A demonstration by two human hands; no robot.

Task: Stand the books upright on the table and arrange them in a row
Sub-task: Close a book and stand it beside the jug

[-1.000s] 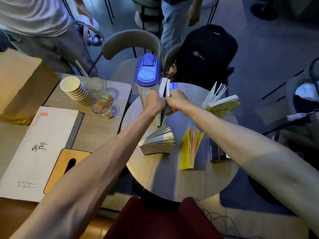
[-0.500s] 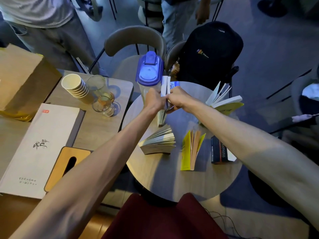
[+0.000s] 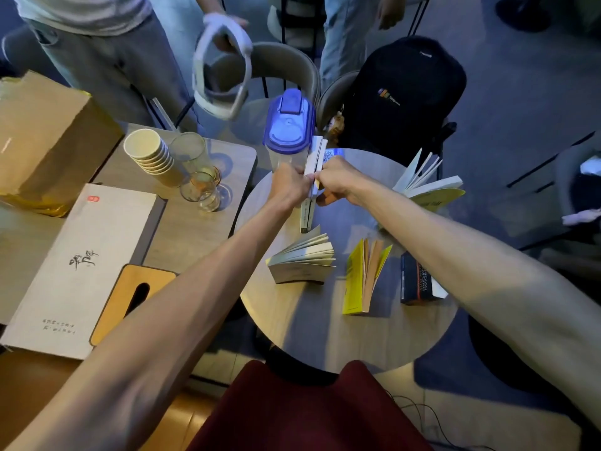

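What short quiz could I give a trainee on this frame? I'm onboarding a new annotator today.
1. True or false: the left hand and the right hand both grip the white book.
2. On the round table, the yellow book is between: A) the fanned pale book and the dark book; B) the pitcher and the cups; C) two glasses.
3. What colour is the pitcher's lid?
Key: 1 true; 2 A; 3 blue.
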